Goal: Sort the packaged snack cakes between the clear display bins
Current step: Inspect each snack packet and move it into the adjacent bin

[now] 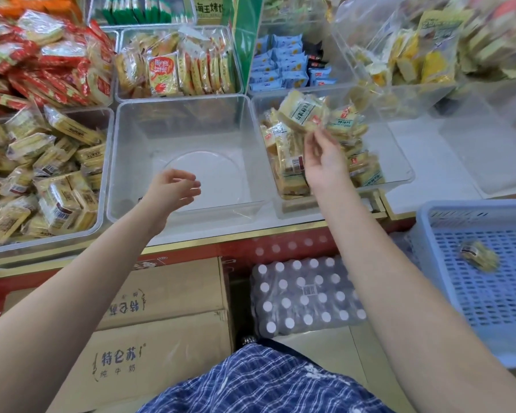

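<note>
Head view: the right hand (pixel 322 156) pinches a few snack cakes (pixel 303 113) at their lower edge, right of frame centre; they stand up from the fingertips, long axis tilted toward the upper left, above the half-filled bin (pixel 399 174). The empty bin (pixel 179 111) lies just left, sharing a wall line, open at centre. The left hand (pixel 173 189) hovers over it, loosely curled, holding nothing

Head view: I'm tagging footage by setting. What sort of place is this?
Probably a small shop's snack counter: clear plastic display bins heaped with wrapped yellow snack cakes, brown cardboard milk cartons and a shrink-wrapped bottle pack stocked below.
</note>
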Tool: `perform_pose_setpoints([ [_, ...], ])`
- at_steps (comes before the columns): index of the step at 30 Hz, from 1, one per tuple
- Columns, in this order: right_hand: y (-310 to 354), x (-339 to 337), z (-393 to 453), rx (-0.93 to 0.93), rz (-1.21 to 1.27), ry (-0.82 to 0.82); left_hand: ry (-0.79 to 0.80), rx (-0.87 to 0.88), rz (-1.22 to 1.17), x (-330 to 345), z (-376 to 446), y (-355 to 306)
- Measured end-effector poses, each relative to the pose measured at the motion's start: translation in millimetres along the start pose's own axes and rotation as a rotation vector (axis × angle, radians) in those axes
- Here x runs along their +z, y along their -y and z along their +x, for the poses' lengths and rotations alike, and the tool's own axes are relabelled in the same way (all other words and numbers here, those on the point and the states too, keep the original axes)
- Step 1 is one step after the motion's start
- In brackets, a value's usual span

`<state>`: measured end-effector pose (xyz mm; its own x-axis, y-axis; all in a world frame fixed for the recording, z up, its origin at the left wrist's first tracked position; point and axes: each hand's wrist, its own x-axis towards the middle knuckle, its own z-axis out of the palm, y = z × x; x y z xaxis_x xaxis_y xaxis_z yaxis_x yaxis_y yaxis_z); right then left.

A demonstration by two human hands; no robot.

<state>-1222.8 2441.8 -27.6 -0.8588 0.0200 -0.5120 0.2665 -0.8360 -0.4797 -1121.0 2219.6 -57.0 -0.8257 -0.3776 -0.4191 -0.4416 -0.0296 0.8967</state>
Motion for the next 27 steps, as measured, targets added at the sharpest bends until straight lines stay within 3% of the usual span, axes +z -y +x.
perform_pose_setpoints([
  [6,27,12,27,-0.149,0.073,-0.104,-0.23,0.096,0.5,-29,4,20],
  [11,-8,21,12,-0.142,-0.277,0.001,-0.273,0.17,0.84,-54,4,22],
  [15,-60,37,3,-0.032,-0.707,0.235,-0.359,0.169,0.999,-84,3,29],
  [21,-176,45,3,0.387,-1.316,0.553,-0.068,0.114,1.066,-114,-3,32],
  [25,-238,50,3,0.372,-1.732,0.757,-0.019,0.076,1.088,-121,1,30],
  [27,-255,49,4,0.233,-1.942,0.952,-0.011,0.089,1.057,-123,3,35],
])
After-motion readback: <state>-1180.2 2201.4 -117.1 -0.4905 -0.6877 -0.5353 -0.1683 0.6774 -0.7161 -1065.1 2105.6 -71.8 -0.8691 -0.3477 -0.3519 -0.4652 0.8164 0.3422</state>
